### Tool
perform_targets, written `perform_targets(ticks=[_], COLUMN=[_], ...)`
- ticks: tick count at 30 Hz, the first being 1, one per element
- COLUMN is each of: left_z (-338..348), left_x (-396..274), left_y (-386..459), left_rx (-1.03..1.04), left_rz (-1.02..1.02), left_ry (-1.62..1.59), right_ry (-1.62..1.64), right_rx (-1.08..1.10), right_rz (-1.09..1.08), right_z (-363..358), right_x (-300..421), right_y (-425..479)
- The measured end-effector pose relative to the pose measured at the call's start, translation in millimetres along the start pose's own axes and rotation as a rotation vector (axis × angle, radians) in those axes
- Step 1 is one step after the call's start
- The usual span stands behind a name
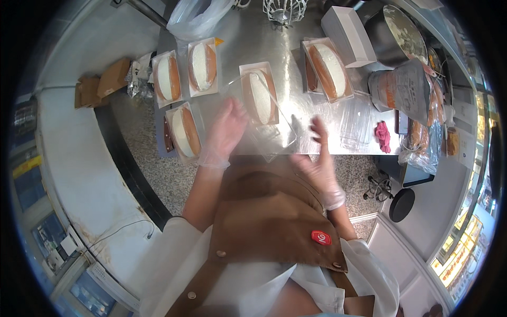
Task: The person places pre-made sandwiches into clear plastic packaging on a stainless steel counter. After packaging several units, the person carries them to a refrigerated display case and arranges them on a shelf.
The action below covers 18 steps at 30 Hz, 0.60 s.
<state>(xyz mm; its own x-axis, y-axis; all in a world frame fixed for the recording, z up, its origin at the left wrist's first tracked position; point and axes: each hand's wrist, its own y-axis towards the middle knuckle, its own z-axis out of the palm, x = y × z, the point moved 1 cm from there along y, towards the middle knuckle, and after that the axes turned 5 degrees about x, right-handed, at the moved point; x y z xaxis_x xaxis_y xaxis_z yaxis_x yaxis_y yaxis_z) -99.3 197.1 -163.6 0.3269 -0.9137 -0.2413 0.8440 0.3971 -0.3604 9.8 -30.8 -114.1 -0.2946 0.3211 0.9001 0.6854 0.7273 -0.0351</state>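
Note:
Both my hands wear clear plastic gloves and are blurred. My left hand (227, 128) is at the left edge of a clear plastic lid (283, 136) and appears to grip it. The lid is tilted above the front part of a white box (274, 115) holding a long bread roll with white cream filling (259, 95). To the right of the lid, near the table's front edge, my right hand (320, 168) has its fingers and thumb apart and holds nothing visible. Another boxed cream roll (185, 132) lies close to my left wrist.
More boxed cream rolls (202, 67) lie at left and right on the steel table (245, 35). Clear plastic lids (355, 123), a pink cloth (382, 136) and a grey bag (404, 89) are at right. Behind stand a white box (348, 35), mixing bowl (380, 35) and whisk attachment (284, 12).

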Motion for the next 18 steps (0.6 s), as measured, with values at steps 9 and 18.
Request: perform_targets(ticks=[9, 18], left_z=[2, -62], left_x=[-1, 15], left_y=[28, 1], left_rx=[-0.023, -0.361], left_rz=[0.095, 0.091], left_ry=[0.479, 1.409], right_ry=[-0.061, -0.182], right_rx=[0.005, -0.165], right_rz=[0.135, 0.068], right_z=[68, 104], right_x=[7, -27], right_y=[15, 41])
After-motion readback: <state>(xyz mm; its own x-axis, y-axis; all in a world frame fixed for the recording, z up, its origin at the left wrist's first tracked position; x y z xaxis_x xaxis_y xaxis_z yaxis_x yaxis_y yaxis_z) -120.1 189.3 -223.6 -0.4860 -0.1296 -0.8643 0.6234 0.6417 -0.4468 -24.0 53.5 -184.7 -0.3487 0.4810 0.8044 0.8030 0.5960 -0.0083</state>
